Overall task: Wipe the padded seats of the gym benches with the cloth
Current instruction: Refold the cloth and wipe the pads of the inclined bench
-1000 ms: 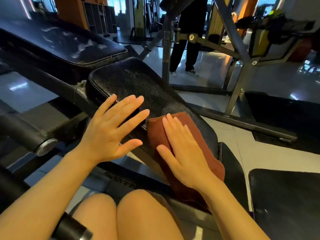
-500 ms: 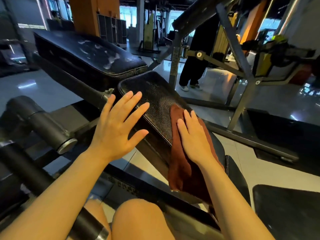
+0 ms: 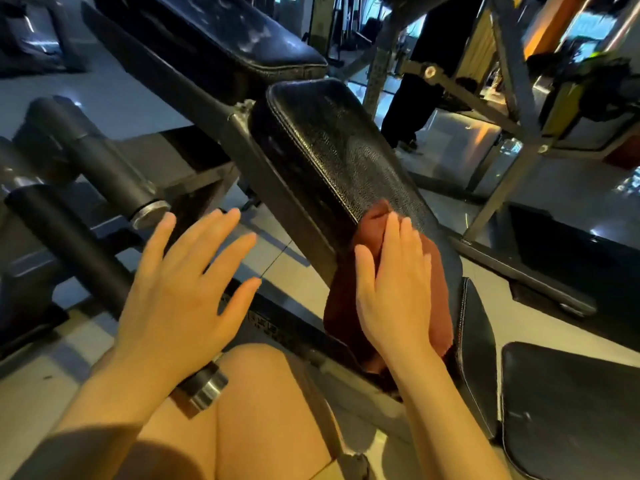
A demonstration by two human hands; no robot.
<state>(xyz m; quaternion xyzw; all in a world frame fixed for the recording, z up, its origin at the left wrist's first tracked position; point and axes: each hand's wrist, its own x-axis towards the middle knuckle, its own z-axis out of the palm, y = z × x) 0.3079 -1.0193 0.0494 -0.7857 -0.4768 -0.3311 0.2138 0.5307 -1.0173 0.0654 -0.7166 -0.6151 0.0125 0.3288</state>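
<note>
Two hands are out in front of us. Our right hand (image 3: 394, 289) lies flat, fingers straight, pressing the brown cloth (image 3: 346, 306) on the low end of the black padded seat (image 3: 346, 157). The cloth looks soft and bunched, hanging over the seat's edge. Our left hand (image 3: 183, 289) is spread wide, holding nothing, above a black roller bar (image 3: 69, 247). Someone's dark legs (image 3: 412, 102) stand behind.
</note>
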